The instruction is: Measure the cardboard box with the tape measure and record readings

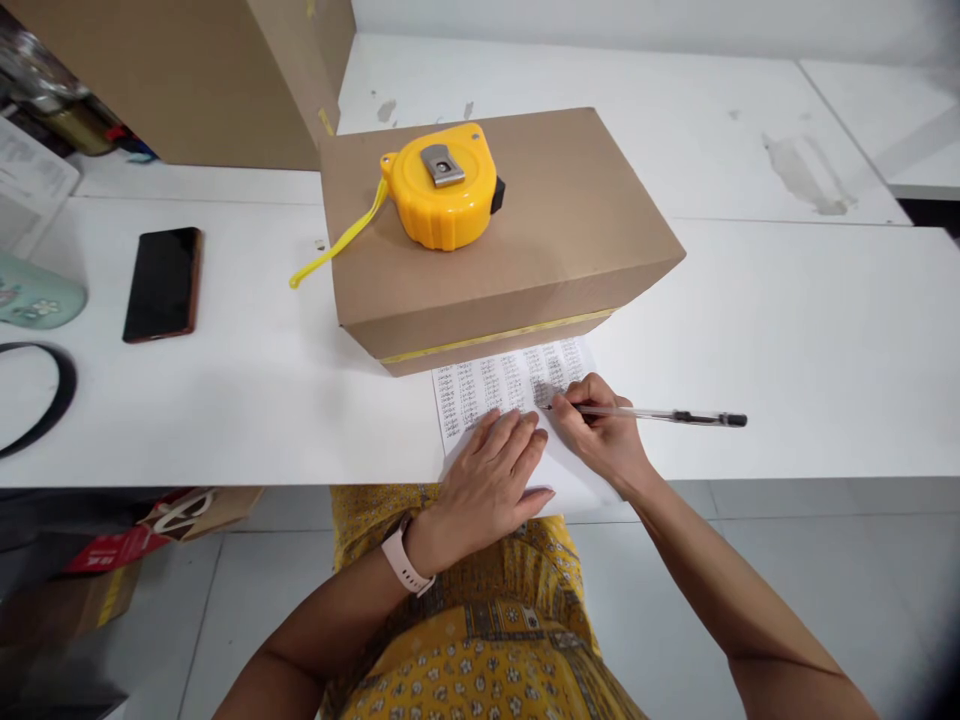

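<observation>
My right hand (600, 430) is closed around a pen (660, 414), its tip down on a sheet of paper (559, 470) covered with columns of small handwriting. Flat on the lower part of that sheet lies my left hand (499, 475), fingers stretched out and holding nothing. Just beyond both hands sits a closed cardboard box (570, 200) with yellow tape along its near side; it covers the far end of the paper. On top of the box rests a yellow tape measure (446, 195) with a metal clip and a yellow wrist strap hanging over the left edge.
To the left on the white table (247, 400) are a phone (163, 285), a pale green cylindrical object (37, 292) and a black ring-shaped band (64, 385). A larger cardboard box (217, 90) stands at the back left. The table's front edge runs under my wrists.
</observation>
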### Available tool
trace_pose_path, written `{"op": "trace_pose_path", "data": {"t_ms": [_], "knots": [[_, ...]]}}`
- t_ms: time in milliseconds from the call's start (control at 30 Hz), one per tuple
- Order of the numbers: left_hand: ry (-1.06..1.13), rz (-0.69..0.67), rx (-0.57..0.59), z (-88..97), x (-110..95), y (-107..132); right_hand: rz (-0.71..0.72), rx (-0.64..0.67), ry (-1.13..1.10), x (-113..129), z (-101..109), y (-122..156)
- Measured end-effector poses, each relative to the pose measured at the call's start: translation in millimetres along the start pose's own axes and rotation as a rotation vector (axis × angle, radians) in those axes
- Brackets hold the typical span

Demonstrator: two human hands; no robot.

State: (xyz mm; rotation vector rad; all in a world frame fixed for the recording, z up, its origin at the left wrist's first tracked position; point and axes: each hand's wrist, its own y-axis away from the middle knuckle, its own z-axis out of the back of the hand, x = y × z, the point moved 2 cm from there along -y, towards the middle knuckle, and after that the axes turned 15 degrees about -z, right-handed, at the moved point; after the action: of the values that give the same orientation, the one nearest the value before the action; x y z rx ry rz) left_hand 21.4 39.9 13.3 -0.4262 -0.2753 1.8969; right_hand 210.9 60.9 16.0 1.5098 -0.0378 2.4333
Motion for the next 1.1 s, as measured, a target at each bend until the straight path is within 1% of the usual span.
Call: {"op": "trace_pose_path", "data": {"t_ms": [267,533,667,833,1100], "knots": [[0.013,0.000,0.006,0.3,0.1,-0.1,0.030,0.000,0.040,0.7,-0.7,0.6],[0.031,0.006,0.029,-0.6,0.0,1.0,-0.013,0.020,0.024,-0.6,-0.8,0.4],[0.030,0.000,0.032,-0.5,-0.2,1.2,-0.031,0.007,-0.011,-0.4,0.1,0.3],[0.032,0.004,0.036,-0.8,0.0,1.3,-0.035,-0.014,-0.016,1.4,0.3,0.0],[0.021,0.002,0.028,-0.2,0.0,0.6,-0.023,0.011,-0.017,4.2,0.3,-1.0]]}}
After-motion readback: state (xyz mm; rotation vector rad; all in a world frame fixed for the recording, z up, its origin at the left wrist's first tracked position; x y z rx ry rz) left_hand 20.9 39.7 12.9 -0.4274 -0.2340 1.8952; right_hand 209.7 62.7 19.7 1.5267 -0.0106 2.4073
